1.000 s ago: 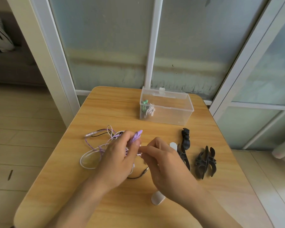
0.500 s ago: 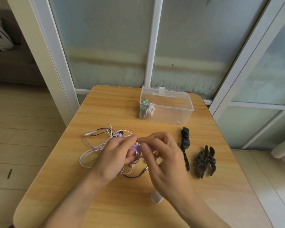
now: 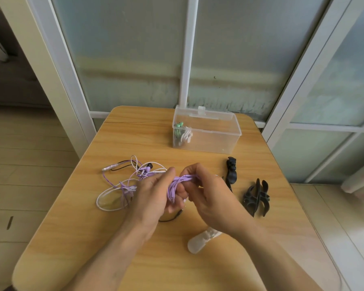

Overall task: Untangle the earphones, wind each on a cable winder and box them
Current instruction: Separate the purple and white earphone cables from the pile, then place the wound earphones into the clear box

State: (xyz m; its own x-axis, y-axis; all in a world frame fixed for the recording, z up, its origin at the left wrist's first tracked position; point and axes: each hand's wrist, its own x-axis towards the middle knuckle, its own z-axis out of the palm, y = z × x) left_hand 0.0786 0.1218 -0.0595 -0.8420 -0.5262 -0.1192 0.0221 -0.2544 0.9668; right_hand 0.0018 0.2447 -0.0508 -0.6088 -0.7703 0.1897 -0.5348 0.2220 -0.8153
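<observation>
- Lilac cable bundle, dead centre of the table.
- Lilac, white and black loose cords at nine o'clock.
- Clear box at twelve, mint-green and white inside.
- Black winders at three.
- Frosted white winder at six.
- Honey wood-grain table.

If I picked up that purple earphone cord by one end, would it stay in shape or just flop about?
Probably flop: the purple earphone cord droops in loose loops between the left hand and right hand. It looks thin and light. It would likely drag other cords along, since strands still cross in the tangle on the table.
</observation>
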